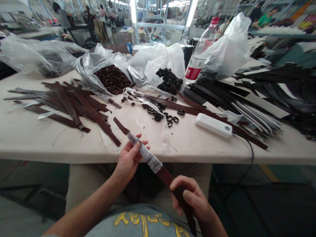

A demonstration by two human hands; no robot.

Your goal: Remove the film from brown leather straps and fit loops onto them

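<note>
A long dark brown strap point(166, 175) slants across my lap at the table's front edge, with a crinkled clear plastic wrap point(151, 158) around its upper part. My left hand point(128, 159) is closed on the wrapped part, thumb on top. Lower down, my right hand point(189, 194) curls around the bare brown part. The strap's narrow upper end points toward the table. Beyond it, black rings point(158, 116) lie loose on the table beside a thin strip of clear plastic point(166, 138).
Brown straps point(66, 102) are piled on the left of the table point(37, 141). Open bags hold brown loops point(112, 79) and black loops point(169, 79). A bottle point(197, 61), a white device point(213, 125) with a cable, and black strips point(247, 98) are at the right.
</note>
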